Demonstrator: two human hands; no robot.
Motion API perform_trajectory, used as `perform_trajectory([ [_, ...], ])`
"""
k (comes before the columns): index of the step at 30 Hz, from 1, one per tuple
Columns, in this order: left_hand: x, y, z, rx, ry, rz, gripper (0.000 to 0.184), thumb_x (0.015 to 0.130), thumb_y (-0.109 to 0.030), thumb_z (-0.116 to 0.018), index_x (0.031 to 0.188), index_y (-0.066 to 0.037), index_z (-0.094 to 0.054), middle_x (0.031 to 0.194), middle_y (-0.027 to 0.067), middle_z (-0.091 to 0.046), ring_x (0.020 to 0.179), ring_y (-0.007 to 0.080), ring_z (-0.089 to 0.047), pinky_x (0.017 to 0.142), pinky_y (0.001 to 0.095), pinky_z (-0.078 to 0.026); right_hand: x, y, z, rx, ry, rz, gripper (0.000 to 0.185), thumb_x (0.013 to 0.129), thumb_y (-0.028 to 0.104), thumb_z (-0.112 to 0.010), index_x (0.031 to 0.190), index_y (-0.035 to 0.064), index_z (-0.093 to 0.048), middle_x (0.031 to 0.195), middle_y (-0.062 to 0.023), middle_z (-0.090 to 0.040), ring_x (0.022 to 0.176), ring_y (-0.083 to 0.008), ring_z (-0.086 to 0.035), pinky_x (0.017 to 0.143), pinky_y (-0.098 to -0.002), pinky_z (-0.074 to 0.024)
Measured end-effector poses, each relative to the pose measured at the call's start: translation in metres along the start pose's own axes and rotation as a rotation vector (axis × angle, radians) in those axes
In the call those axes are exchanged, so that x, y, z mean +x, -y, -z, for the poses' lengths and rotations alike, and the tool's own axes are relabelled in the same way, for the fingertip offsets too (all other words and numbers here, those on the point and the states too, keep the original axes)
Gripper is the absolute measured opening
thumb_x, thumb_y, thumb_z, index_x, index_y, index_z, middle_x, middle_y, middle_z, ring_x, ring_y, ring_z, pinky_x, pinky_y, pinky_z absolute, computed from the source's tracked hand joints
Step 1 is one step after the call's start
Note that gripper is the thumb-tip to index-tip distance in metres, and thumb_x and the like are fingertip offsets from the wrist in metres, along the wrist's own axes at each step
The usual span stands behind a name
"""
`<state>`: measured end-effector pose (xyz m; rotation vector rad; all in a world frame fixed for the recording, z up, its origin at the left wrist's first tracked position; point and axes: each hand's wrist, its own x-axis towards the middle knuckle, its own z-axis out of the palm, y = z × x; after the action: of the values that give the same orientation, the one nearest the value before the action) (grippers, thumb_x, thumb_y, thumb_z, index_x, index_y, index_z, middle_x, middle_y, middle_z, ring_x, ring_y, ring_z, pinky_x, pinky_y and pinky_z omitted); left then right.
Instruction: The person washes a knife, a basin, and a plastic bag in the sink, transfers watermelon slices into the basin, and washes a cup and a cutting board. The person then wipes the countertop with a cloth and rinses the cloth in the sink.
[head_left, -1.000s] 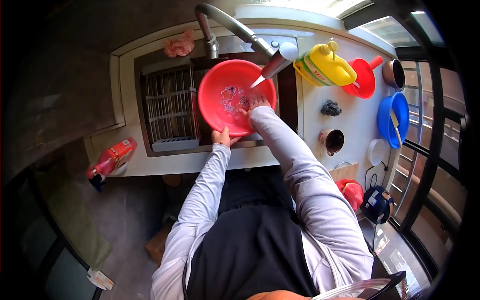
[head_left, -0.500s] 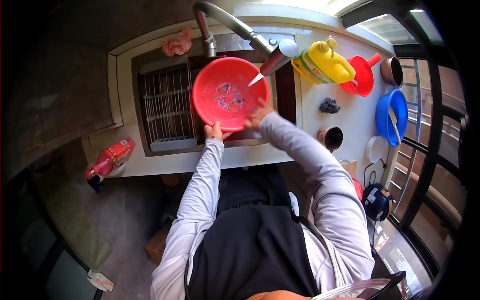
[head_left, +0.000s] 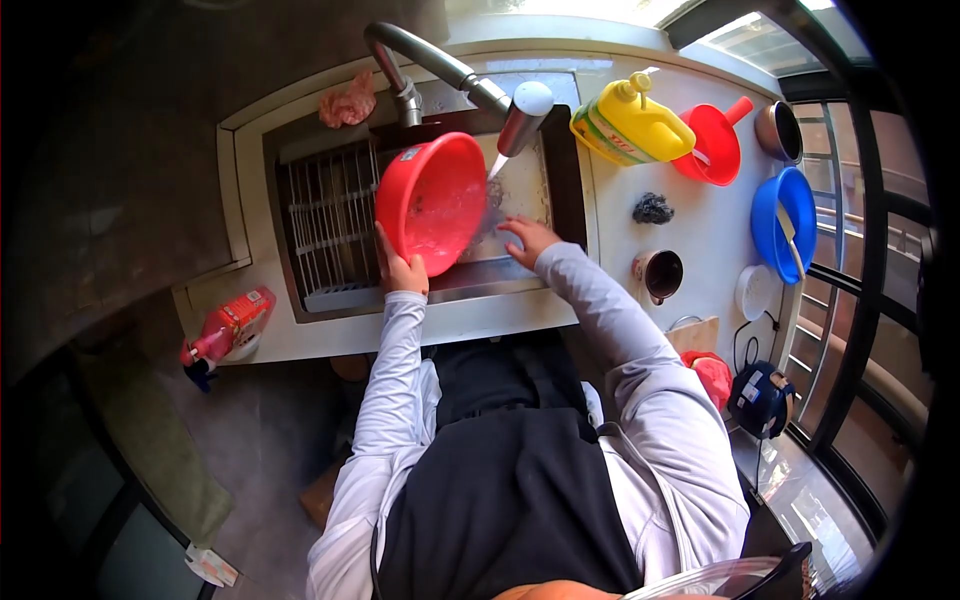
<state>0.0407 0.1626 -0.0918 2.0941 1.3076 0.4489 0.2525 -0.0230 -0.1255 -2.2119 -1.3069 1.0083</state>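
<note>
The red basin [head_left: 432, 205] is tilted on its side over the sink, its opening turned to the right. My left hand [head_left: 404, 272] grips its lower left edge, with the thumb near the rim. To the right of the basin, my right hand [head_left: 529, 241] is apart from it, fingers spread over the sink bowl [head_left: 519, 190], holding nothing. Water runs from the faucet [head_left: 524, 118] just right of the basin's rim. Part of the basin covers the edge of the wire drying rack [head_left: 330, 215].
A yellow jug [head_left: 632, 120], a red scoop [head_left: 711, 145], a dark pot [head_left: 779, 132], a blue basin [head_left: 782, 226], a dark scrubber [head_left: 653, 208] and a mug [head_left: 658, 274] stand on the right counter. At left are a red bottle [head_left: 232, 322] and a pink cloth [head_left: 347, 101].
The red basin has gone from nearly level to tilted, moving left. My right hand has come out of the basin and away from its rim. The view has shifted slightly.
</note>
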Motion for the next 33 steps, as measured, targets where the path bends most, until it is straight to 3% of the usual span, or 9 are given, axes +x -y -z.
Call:
perform_trajectory([
  [3,-0.007,-0.031,0.027,0.022,0.039,0.035,0.091,0.076,0.003,-0.053,0.155,-0.025,-0.016,0.148,0.0233,-0.038,0.125,0.0436,-0.05,0.096,0.0475,-0.051,-0.016,0.017,-0.018,0.226,-0.026,0.04,0.039,0.088,0.024,-0.061,0.125,0.0113,-0.058,0.135,-0.0177,-0.053,0.126,-0.0364,-0.049,0.105,-0.0416,-0.0414],
  [10,-0.012,-0.035,0.077,0.231,-0.125,-0.277,0.09,0.078,0.0,-0.067,0.154,-0.022,-0.023,0.152,0.0177,-0.034,0.12,0.045,-0.053,0.078,0.0479,-0.059,-0.036,0.043,-0.036,0.503,0.006,-0.01,0.039,0.089,0.025,-0.061,0.125,0.0116,-0.06,0.129,-0.0162,-0.059,0.121,-0.0343,-0.054,0.103,-0.0398,-0.0431],
  [14,-0.01,-0.039,0.101,0.165,-0.218,-0.416,0.085,0.081,-0.001,-0.066,0.153,-0.017,-0.024,0.152,0.0207,-0.035,0.123,0.0453,-0.05,0.085,0.0488,-0.056,-0.038,0.039,-0.037,0.506,-0.033,0.013,0.04,0.089,0.025,-0.061,0.126,0.0113,-0.059,0.125,-0.0152,-0.061,0.119,-0.0338,-0.056,0.101,-0.0385,-0.0441],
  [18,-0.019,-0.013,0.073,-0.13,-0.153,-0.144,0.062,0.083,-0.003,-0.056,0.143,-0.002,-0.04,0.128,0.0241,-0.058,0.114,0.0413,-0.059,0.093,0.0433,-0.051,-0.03,0.038,-0.024,0.689,-0.091,-0.064,0.046,0.091,0.019,-0.061,0.135,0.0118,-0.05,0.131,-0.0172,-0.057,0.122,-0.0313,-0.055,0.101,-0.0377,-0.0446],
  [24,-0.05,0.035,0.013,-0.331,0.039,0.162,0.039,0.083,-0.006,-0.052,0.12,0.004,-0.052,0.102,0.018,-0.067,0.085,0.0306,-0.069,0.063,0.0367,-0.06,-0.02,0.037,0.003,1.024,-0.277,-0.333,0.088,0.086,0.017,-0.07,0.152,0.0071,-0.013,0.144,-0.0261,-0.039,0.124,-0.0346,-0.051,0.103,-0.0428,-0.0444],
  [25,-0.051,0.04,0.007,-0.474,0.145,0.279,0.044,0.083,-0.007,-0.051,0.126,0.001,-0.048,0.104,0.0154,-0.066,0.081,0.0267,-0.07,0.053,0.0354,-0.06,-0.007,-0.011,-0.034,0.484,-0.505,-0.275,0.102,0.078,0.024,-0.076,0.153,0.0045,-0.009,0.146,-0.0302,-0.032,0.117,-0.0429,-0.054,0.102,-0.0438,-0.0452],
  [26,-0.051,0.032,0.006,-0.57,0.195,0.436,0.045,0.083,-0.008,-0.052,0.127,0.0,-0.047,0.105,0.0147,-0.065,0.082,0.0272,-0.07,0.053,0.0371,-0.061,-0.01,-0.011,-0.03,0.173,-0.631,-0.352,0.1,0.075,0.027,-0.076,0.152,0.0058,-0.016,0.143,-0.0286,-0.039,0.112,-0.0458,-0.056,0.101,-0.0425,-0.0456],
  [28,-0.048,-0.005,0.008,-0.758,0.296,0.754,0.048,0.083,-0.011,-0.053,0.129,-0.001,-0.044,0.106,0.0134,-0.065,0.085,0.0282,-0.07,0.055,0.0404,-0.062,-0.009,-0.013,-0.006,0.436,-0.42,-0.388,0.086,0.077,0.024,-0.072,0.148,0.0081,-0.025,0.132,-0.0256,-0.053,0.109,-0.0432,-0.059,0.098,-0.0414,-0.0473],
  [33,-0.039,0.008,-0.033,-0.87,0.537,0.978,0.046,0.083,-0.014,-0.062,0.127,-0.007,-0.05,0.111,0.0125,-0.065,0.093,0.0279,-0.068,0.07,0.0479,-0.061,0.002,-0.034,0.011,0.307,-0.274,-0.43,0.069,0.079,0.019,-0.069,0.139,0.0084,-0.038,0.115,-0.0222,-0.064,0.107,-0.0376,-0.062,0.095,-0.0409,-0.0482],
])
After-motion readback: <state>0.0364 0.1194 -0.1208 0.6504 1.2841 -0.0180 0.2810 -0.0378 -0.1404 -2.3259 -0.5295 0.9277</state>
